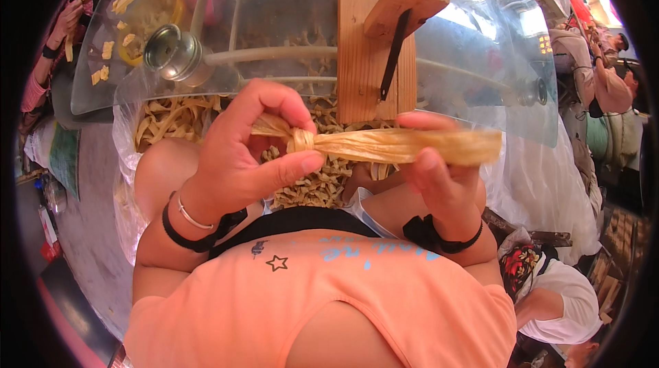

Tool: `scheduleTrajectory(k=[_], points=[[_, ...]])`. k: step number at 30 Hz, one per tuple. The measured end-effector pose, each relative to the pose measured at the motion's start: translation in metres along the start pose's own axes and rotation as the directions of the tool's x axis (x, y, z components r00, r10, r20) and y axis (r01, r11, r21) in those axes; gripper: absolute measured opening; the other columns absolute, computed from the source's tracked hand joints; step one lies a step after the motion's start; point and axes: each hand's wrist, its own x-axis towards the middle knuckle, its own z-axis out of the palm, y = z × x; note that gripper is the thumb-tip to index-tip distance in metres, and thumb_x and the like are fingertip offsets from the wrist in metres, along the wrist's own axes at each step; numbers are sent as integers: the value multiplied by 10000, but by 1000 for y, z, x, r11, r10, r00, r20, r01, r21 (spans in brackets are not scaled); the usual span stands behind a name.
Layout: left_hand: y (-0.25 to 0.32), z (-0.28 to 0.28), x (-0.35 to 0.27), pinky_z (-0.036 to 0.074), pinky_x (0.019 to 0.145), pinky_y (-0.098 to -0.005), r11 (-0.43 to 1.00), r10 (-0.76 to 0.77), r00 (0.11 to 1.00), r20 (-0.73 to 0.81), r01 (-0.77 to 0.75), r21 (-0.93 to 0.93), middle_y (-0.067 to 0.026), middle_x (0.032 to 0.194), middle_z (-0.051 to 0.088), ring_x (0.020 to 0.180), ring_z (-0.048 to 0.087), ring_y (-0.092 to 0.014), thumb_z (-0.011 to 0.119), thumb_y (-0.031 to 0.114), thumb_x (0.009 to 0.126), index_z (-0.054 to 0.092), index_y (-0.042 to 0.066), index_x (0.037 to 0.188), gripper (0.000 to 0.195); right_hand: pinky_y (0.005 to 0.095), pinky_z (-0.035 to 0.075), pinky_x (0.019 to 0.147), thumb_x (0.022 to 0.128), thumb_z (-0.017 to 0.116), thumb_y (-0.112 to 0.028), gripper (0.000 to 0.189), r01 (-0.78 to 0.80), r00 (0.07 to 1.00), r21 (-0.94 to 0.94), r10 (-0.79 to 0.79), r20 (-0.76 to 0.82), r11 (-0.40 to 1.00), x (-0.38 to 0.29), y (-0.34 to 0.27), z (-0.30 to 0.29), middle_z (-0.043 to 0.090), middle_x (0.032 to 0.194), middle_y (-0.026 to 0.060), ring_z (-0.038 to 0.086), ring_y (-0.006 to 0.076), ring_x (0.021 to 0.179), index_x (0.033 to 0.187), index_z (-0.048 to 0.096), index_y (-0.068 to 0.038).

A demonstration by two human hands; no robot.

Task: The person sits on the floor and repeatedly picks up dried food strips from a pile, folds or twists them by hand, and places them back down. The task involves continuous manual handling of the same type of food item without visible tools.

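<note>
My left hand [257, 146] pinches a knot in a yellowish, wrinkled strip [370, 145], perhaps dried tofu skin, between thumb and fingers. To the right of the knot the strip runs flat across to my right hand [443, 167], where its end is blurred; the fingers lie along its edges. Whether they grip it firmly is hard to tell. Below both hands lies a heap of short knotted pieces [309, 182], with longer loose strips [177, 118] at its left. Just beyond the hands, a wooden board [355, 59] carries a dark metal blade [396, 54] fixed under a wooden block.
A glass tabletop [288, 12] with a metal fitting [172, 54] spans the front, strips and small pieces on it. Clear plastic sheeting [535, 188] hangs at the right. Another person's hands [72, 12] hold a strip at upper left; several people sit or stand at the right.
</note>
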Motion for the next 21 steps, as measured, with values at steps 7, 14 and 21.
scheduleTrajectory(k=[7,14,21], points=[[-7,5,-1,467,663,-197,984,-77,989,129,55,169,-4,953,613,770,570,-34,814,109,853,543,35,1108,379,279,441,762,1089,418,-252,367,430,890,126,-395,-229,894,15,6,12,564,1010,73,537,117,826,1315,509,23],[-15,23,-5,493,667,-256,785,438,881,178,-472,401,-43,920,638,761,602,-141,798,141,853,563,39,1119,369,350,465,610,1036,513,-233,326,98,963,-280,-19,270,955,8,3,8,534,786,55,580,197,681,1256,477,5],[-7,44,-9,482,606,-346,608,423,754,502,-647,460,-69,856,646,719,596,-252,808,195,833,611,51,1083,348,391,511,701,925,643,-151,125,145,657,-170,34,753,975,10,51,22,655,844,155,664,297,792,995,653,-48]])
